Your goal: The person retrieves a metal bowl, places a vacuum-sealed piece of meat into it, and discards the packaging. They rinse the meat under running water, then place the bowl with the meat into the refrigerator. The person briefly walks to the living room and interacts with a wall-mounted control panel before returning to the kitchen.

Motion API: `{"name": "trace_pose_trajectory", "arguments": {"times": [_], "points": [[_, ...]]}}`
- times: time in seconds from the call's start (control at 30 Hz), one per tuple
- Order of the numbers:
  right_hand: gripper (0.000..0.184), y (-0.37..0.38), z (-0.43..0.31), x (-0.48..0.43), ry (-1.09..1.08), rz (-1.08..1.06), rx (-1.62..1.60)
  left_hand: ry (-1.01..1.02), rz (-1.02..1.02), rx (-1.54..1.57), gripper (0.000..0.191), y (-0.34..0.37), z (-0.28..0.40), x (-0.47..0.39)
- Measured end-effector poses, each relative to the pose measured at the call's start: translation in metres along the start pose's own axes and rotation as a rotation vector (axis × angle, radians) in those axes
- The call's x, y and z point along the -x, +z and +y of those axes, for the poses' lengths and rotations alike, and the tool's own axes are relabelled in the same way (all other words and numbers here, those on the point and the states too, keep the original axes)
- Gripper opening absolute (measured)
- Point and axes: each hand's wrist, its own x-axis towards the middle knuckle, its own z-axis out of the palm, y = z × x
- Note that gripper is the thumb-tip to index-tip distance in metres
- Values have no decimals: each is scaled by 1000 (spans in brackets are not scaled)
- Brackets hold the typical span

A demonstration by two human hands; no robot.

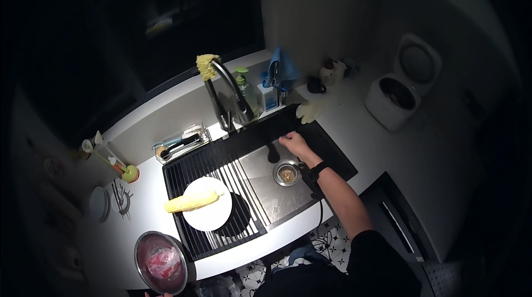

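Over the sink (257, 197) I hold out my right hand (296, 145), its fingers curled together; no object shows clearly in them. Below it sits the round drain strainer (287, 173), with small brownish scraps inside. Only fingertips of my left hand (160, 295) show at the bottom edge, by the near rim of a metal bowl (139, 251). Inside that bowl lies a red, plastic-wrapped item (164, 263), perhaps meat. On the black roll-up drying rack (199, 164) rests a white plate (210, 220) with a peeled corn cob (193, 201) across it, one end past the rim.
A curved faucet (232, 85) carries a yellow cloth (206, 66). Behind the sink stand a green pump bottle (247, 91) and a blue cloth (282, 68). A pale glove (310, 111) drapes over the sink's corner. An open rice cooker (388, 106) is at right, stacked dishes (99, 203) at left.
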Motion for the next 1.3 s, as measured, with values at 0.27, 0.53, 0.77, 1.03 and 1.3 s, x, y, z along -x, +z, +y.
{"name": "trace_pose_trajectory", "arguments": {"times": [0.27,0.53,0.77,1.03,1.3], "points": [[84,-82,-79,-100,5,-155,-1284,-26,-568,838,50,57,183,39],[47,-87,-109,-164,230,-41,-1554,-97,-988,1019,50,97,274,110],[26,-148,-163,-74,-485,-74,-1256,-100,-1092,1032,42,122,290,117],[38,-162,-190,113,-577,-718,-991,52,-1100,1256,71,171,320,137],[43,-14,-95,231,-225,-592,-548,-1000,-1193,1601,38,162,287,183]]}}
